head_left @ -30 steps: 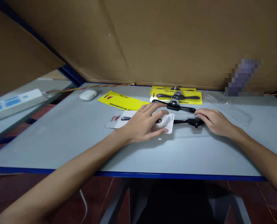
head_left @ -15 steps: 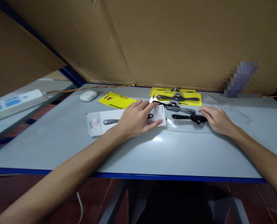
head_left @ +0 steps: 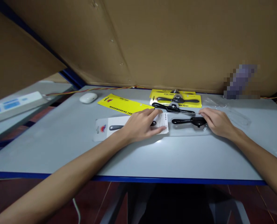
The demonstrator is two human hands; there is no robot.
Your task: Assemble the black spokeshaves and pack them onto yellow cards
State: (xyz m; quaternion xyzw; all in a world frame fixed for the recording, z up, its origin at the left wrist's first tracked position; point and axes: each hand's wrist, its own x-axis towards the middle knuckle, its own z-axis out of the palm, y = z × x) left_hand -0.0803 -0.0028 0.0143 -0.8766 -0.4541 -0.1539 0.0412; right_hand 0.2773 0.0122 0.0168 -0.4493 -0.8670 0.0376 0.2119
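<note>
My left hand (head_left: 141, 124) lies across a white printed card (head_left: 163, 121) with a clear plastic margin, fingers curled over its upper edge and thumb low on its right end. A grey handle shape shows on the card; its middle is under my hand. My right hand (head_left: 219, 123) has its fingertips pinched together at the edge of clear plastic packaging (head_left: 185, 132). A black spokeshave (head_left: 183, 121) lies on or in that plastic, its right handle hidden by my hand. Just behind rests a second black spokeshave (head_left: 173, 107).
Yellow cards bearing a spokeshave (head_left: 178, 99) lie at the back. A separate yellow card (head_left: 119, 104) is left of them, near a white rounded case (head_left: 88, 98). Clear plastic (head_left: 238, 116) lies right. A power strip (head_left: 16, 104) sits far left; a cardboard panel (head_left: 175, 40) rises behind.
My left hand and the white card have shifted slightly right and toward me, and the card lies flatter. The right hand stays nearly in place by the spokeshave.
</note>
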